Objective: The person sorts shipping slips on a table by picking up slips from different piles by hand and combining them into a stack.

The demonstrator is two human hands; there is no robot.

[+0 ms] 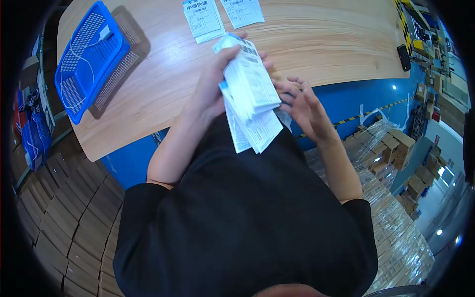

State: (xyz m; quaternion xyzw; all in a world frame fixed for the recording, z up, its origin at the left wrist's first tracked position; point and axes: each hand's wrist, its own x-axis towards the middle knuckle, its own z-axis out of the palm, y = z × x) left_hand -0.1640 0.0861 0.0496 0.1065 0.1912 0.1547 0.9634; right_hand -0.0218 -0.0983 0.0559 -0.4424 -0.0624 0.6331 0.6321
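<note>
Left fingers (228, 53) grip paper stack (252, 79); right fingers (311, 97) spread, slightly curled, just beside.

Fanned stack of printed slips (256, 81)

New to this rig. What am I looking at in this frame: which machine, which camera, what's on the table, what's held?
There is no machine: these are a person's bare hands. The single picture comes from a camera worn on the head, looking down past the dark shirt. On the wooden table lie a blue basket with a white plug and cable inside, two batches of printed slips at the far side, and a small black object near the right edge. The left hand grips a thick, fanned stack of slips; the right hand is open beside it.
</note>
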